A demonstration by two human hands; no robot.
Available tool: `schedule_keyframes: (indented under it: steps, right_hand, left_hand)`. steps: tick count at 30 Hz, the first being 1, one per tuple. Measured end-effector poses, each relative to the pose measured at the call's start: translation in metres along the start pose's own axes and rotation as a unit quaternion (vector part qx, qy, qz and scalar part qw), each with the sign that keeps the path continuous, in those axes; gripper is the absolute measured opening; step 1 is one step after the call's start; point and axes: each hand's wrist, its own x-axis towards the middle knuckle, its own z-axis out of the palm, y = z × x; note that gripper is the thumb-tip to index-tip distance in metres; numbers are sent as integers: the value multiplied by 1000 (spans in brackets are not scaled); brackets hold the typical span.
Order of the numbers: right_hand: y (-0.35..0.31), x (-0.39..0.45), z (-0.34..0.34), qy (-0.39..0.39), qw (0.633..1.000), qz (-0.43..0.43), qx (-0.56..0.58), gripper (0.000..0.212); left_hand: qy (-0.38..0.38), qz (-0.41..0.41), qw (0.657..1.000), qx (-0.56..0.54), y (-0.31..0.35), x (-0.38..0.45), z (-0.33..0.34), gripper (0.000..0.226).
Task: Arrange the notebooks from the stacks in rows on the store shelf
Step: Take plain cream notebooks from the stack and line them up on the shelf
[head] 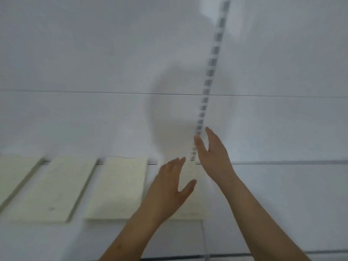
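Cream notebooks lie flat in a row on the white shelf (282, 204): one cut off at the far left (13, 176), one beside it (54, 189), a third (118, 187), and a fourth (190, 200) mostly hidden behind my hands. My left hand (169, 189) hovers over the fourth notebook with fingers straight and thumb spread, holding nothing. My right hand (212, 153) is raised just right of it, fingers straight, palm facing left, empty. The picture is blurred.
A white back panel (94, 63) rises behind the shelf, with a slotted upright rail (211, 72) running up it above my hands. The shelf surface stretches to the right of the fourth notebook. A dark front edge (282, 254) shows at the bottom right.
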Motion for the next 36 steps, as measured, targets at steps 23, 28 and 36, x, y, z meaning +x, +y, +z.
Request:
schedule_keyframes:
  steps: [23, 28, 36]
  right_hand:
    - [257, -138, -527, 244, 934, 99, -242, 79]
    - [304, -159, -595, 276, 915, 138, -258, 77]
    - [388, -161, -690, 302, 888, 192, -289, 77]
  left_hand:
    - [-196, 249, 947, -57, 454, 43, 313, 70]
    - [-224, 270, 934, -73, 509, 55, 364, 71]
    - [-280, 276, 915, -86, 588, 104, 460, 84]
